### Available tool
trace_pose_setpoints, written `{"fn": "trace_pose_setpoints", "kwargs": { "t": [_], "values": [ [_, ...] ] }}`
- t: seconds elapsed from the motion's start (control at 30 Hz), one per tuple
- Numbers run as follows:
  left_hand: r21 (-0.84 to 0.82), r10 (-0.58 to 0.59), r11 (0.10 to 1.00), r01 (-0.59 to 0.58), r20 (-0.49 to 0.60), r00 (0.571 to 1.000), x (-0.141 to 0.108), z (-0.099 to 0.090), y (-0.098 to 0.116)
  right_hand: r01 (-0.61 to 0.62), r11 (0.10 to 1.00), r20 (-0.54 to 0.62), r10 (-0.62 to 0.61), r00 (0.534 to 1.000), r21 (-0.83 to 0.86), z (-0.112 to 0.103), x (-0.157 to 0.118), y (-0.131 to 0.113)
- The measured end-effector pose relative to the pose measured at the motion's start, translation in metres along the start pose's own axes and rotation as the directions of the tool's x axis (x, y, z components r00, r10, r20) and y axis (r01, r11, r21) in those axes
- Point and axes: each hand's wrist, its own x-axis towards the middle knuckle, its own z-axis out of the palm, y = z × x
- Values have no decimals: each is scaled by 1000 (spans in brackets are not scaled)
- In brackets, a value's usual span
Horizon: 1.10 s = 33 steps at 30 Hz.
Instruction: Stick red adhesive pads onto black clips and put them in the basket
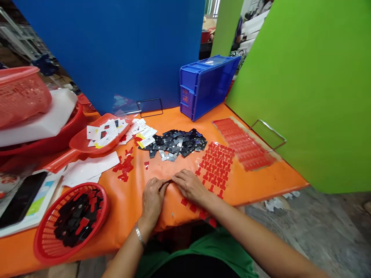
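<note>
My left hand (pixel 153 197) and my right hand (pixel 188 185) meet above the front of the orange table. Between their fingertips is a small black piece (pixel 168 181), mostly hidden by the fingers; both hands pinch it. Beyond them lies a heap of flat black pieces (pixel 181 142). To the right, rows of red T-shaped stickers (pixel 217 164) are spread on the tabletop, some reaching under my right forearm. A loose pile of red pieces (pixel 124 168) sits left of my hands, with one single red piece (pixel 146 165) nearer the heap.
A red basket (pixel 106 212) of black and red pieces stands front left, by a phone (pixel 21 199). Behind it, a red scoop (pixel 79 141) holds white cards. A blue bin (pixel 189 92) lies on its side at the back. A red sticker sheet (pixel 243 143) lies right.
</note>
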Motion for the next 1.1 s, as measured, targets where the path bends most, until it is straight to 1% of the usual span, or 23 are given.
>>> {"fn": "trace_pose_setpoints", "kwargs": {
  "t": [0.1, 0.17, 0.2, 0.23, 0.3, 0.33, 0.37, 0.4, 0.43, 0.5, 0.53, 0.6, 0.63, 0.7, 0.77, 0.93, 1.0, 1.1],
  "values": [
    [-8, -25, 1000, 25, 1, 1000, 2, -1, 1, -74, 993, -49, 79, 996, 94, -6, -3, -6],
    [-39, -52, 998, 52, 14, 999, 3, -3, 2, -173, 966, -139, 202, 969, 194, -15, -12, -6],
    [-67, -73, 995, 74, 21, 997, 4, -4, 3, -242, 940, -185, 289, 939, 239, -22, -19, -4],
    [-101, -106, 989, 108, 22, 994, 5, -5, 4, -318, 908, -224, 382, 897, 274, -29, -27, 0],
    [-190, -204, 960, 204, 24, 979, 7, -7, 8, -472, 828, -262, 549, 794, 304, -44, -44, 12],
    [-248, -254, 935, 254, 34, 967, 8, -7, 11, -536, 789, -270, 609, 746, 299, -51, -53, 19],
    [-315, -294, 902, 296, 56, 954, 10, -6, 15, -590, 758, -268, 651, 710, 278, -56, -60, 26],
    [-390, -317, 861, 326, 88, 944, 11, -5, 20, -628, 737, -265, 676, 688, 250, -61, -67, 32],
    [-471, -324, 810, 348, 135, 936, 13, -3, 27, -657, 723, -258, 691, 675, 216, -63, -72, 38],
    [-629, -318, 662, 408, 257, 913, 17, 5, 42, -691, 708, -234, 703, 671, 144, -65, -76, 43],
    [-681, -313, 578, 449, 323, 893, 20, 10, 50, -703, 702, -221, 707, 671, 111, -64, -77, 45],
    [-729, -298, 442, 523, 430, 852, 23, 21, 66, -727, 684, -204, 721, 662, 58, -61, -75, 44],
    [-732, -291, 402, 549, 467, 835, 25, 26, 73, -738, 674, -202, 728, 655, 37, -60, -73, 44],
    [-729, -281, 366, 579, 506, 815, 30, 37, 85, -757, 654, -194, 743, 641, 2, -59, -70, 43],
    [-722, -282, 340, 603, 533, 798, 35, 47, 94, -766, 642, -175, 751, 637, -32, -60, -66, 42],
    [-697, -330, 291, 656, 570, 752, 51, 64, 112, -776, 622, -103, 769, 631, -106, -67, -60, 40],
    [-692, -350, 269, 670, 578, 737, 55, 69, 117, -774, 616, -116, 766, 632, -147, -66, -60, 36],
    [-688, -360, 260, 677, 582, 729, 59, 74, 117, -748, 624, -179, 729, 661, -225, -58, -63, 30]
  ]
}}
